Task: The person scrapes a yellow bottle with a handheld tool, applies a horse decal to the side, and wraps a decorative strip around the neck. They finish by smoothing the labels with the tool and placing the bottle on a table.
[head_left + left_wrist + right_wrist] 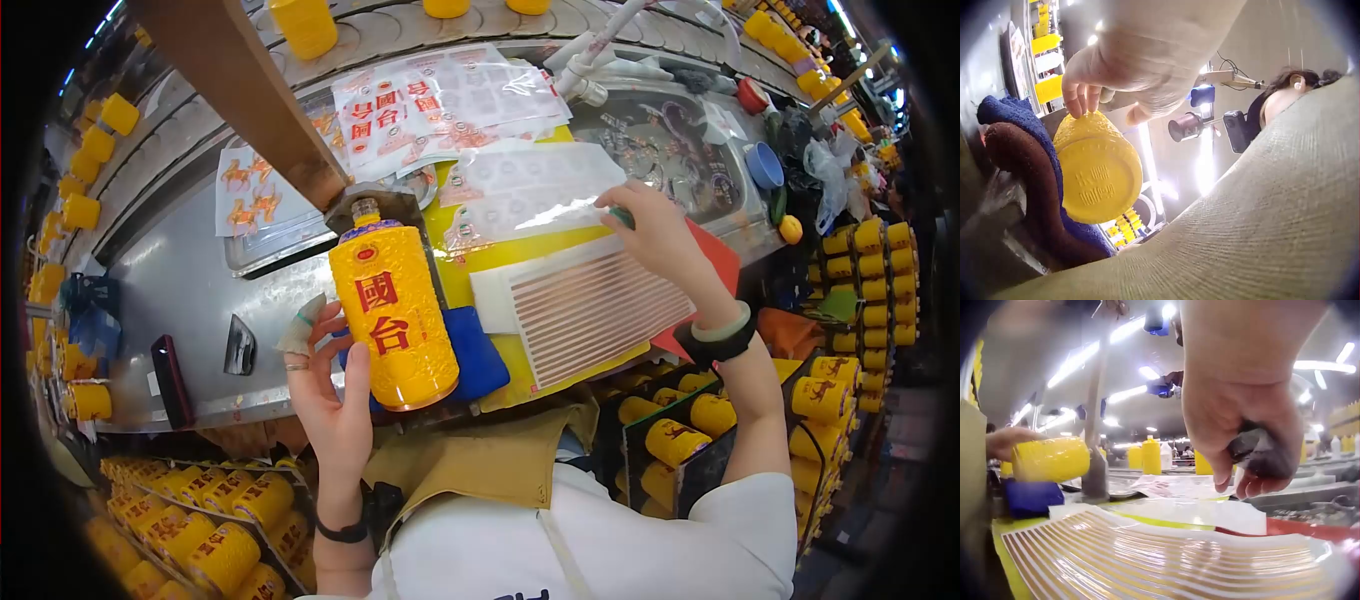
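Along the near edge of the counter [170, 290], the left hand [332, 405] is beside a yellow bottle [400, 300] with red lettering, its fingertips seeming to touch the side; that grip is loose, fingers parted, the thumb apart from the bottle in the left wrist view. The bottle lies over a blue cloth [478, 350], base toward the person and neck by the foot of a wooden post [240, 90]. Well to its left lies a dark red, phone-like object [172, 380]. Right of the bottle, a striped sheet [600, 315] rests on a yellow mat [510, 368]. Above the far side of that sheet is the right hand [655, 238], its grip closed: curled fingers hold a dark object [1264, 453], too indistinct to name. Just beyond are clear label sheets [540, 165]; whether the fingertips touch them I cannot tell. Farther back lie sheets printed with red characters [390, 110], with a metal basin [735, 150] to their right. Past these runs a curved conveyor [190, 95] carrying more yellow bottles [303, 27].
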Tool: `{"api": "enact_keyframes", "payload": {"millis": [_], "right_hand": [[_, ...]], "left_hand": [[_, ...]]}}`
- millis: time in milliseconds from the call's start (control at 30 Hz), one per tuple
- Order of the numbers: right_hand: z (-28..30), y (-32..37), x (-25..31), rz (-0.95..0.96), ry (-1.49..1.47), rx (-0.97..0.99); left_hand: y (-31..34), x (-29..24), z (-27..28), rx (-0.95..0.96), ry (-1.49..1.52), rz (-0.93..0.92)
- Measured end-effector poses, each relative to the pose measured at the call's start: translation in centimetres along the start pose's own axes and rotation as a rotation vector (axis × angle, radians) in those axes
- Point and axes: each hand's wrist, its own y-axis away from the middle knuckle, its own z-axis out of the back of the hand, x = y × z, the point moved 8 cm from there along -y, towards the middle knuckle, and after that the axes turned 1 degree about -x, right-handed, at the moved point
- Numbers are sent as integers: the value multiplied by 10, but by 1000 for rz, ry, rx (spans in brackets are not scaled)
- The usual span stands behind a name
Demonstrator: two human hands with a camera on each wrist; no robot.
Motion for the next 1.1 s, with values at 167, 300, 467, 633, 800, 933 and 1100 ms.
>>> {"api": "enact_keyframes", "payload": {"millis": [167,300,467,633,800,933,1100], "right_hand": [[-39,-23,46,266,53,9],[-57,-37,90,410,41,-2],[-86,-30,122,636,219,-10],[-81,-21,101,500,379,-34],[-55,-19,47,194,518,-98],[-28,-24,-11,95,503,-137],[3,-46,-92,-75,239,-89]], "left_hand": [[5,-6,-1,33,-35,-55],[9,-5,3,19,-46,-22],[11,-7,7,0,-39,-27],[10,-1,14,-14,-47,-22],[6,-2,13,-3,-5,-19],[6,-2,13,-21,-9,-6],[7,6,17,-46,-1,9]]}}
